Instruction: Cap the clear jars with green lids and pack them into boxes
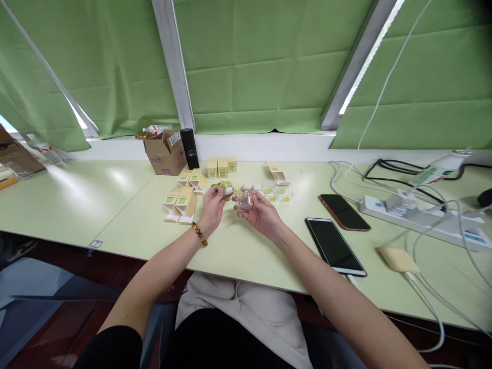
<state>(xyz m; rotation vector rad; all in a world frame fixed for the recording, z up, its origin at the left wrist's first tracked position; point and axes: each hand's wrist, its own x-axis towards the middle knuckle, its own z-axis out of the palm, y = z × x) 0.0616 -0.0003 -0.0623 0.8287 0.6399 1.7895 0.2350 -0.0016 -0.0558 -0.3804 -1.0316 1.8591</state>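
Observation:
My left hand (213,205), with a beaded bracelet at the wrist, pinches a small whitish piece (228,191). Green material (226,184) shows right beside those fingers; whether it is held too I cannot tell. In my right hand (263,214) is a small clear see-through container (244,201), held close to the left hand's piece but apart from it. Just beyond the hands lie small pale pink pieces (251,187) and several clear containers with yellow bits inside (285,194). Opened cream cartons (186,201) stand left of my left hand, and closed cream boxes (222,167) stand farther back.
One open carton (275,171) lies behind the clear containers. A cardboard box (165,156) and a black cylinder (189,148) stand by the wall. To the right are a white phone (335,247), a dark phone (344,211), a power strip (423,221) and tangled cables.

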